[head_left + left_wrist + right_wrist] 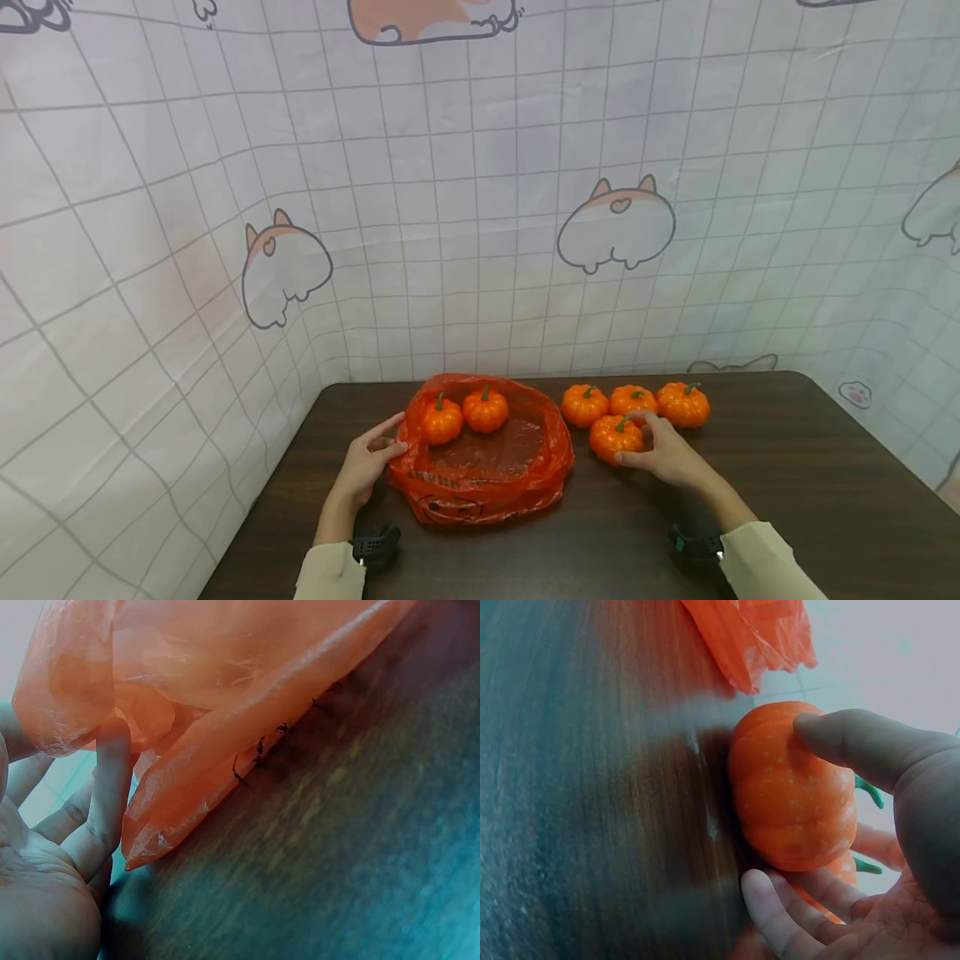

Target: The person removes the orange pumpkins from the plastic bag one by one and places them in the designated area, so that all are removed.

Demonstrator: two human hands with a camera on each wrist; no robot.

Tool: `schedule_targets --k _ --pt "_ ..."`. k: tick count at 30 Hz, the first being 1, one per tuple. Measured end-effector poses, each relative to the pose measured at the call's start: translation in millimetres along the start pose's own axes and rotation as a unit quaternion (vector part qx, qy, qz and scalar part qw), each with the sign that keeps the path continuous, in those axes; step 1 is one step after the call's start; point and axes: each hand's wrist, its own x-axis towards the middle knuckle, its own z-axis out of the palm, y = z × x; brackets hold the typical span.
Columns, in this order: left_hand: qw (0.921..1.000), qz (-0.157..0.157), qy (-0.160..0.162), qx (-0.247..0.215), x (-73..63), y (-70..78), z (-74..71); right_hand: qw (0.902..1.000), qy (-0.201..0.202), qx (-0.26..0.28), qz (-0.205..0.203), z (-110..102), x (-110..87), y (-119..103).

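Observation:
A red plastic bag (491, 500) lies on the table with its mouth spread wide, printed marks along its front side. Inside it, toward the back left, sit two small orange pumpkins, one (442, 421) beside the other (486, 410). My left hand (367, 462) grips the bag's left edge; in the left wrist view its fingers (109, 787) reach into the folds of the plastic. To the right of the bag, my right hand (663, 450) holds a pumpkin (791, 791) with a green stem, thumb on one side and fingers around the other. This pumpkin appears to be on the table.
Behind the held pumpkin stand three more pumpkins in a row: left (583, 406), middle (632, 400) and right (683, 406). The dark wooden table (810, 492) ends at a patterned cloth backdrop (480, 250) behind and at the sides. A black device (377, 546) is strapped at each wrist.

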Motion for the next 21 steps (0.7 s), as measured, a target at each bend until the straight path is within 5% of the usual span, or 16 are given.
schedule_targets --k 21 --pt "1.0 -0.003 0.0 -0.003 -0.3 0.0 -0.3 0.9999 0.0 0.012 0.0 1.2 0.0 1.4"
